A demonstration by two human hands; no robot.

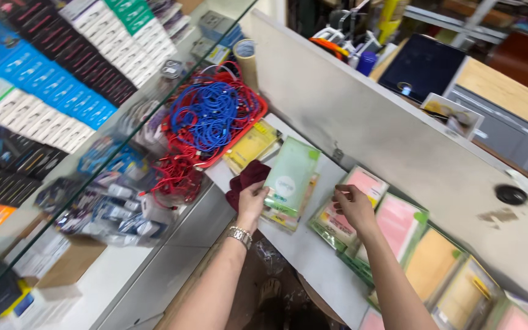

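A white shelf (304, 247) runs from the centre toward 5 o'clock, backed by a grey partition wall (362, 116). At 11 o'clock a red basket (253, 120) holds a tangle of blue cables (206, 116) and red cables (175, 174); I cannot count them. Along the shelf toward 4 o'clock lies a row of flat phone-case packets (432, 263), pink, orange and yellow in green-edged sleeves; about seven show, overlapping.

At the centre sits a small stack of packets (285, 217), topped by a pale green packet (291, 174), a flat rectangle with a white round label low on its face, tilted so its top leans toward 1 o'clock. A dark red cloth (245, 177) lies just beside it at 9 o'clock, and a yellow packet (252, 145) beyond that.

The left hand (252, 205), a metal watch (239, 235) at its wrist, clamps the green packet's lower left edge, thumb on the front, fingers hidden behind. The right hand (352, 208) rests on a pink packet (365, 186) at 3 o'clock, fingers curled together, tips touching its upper edge
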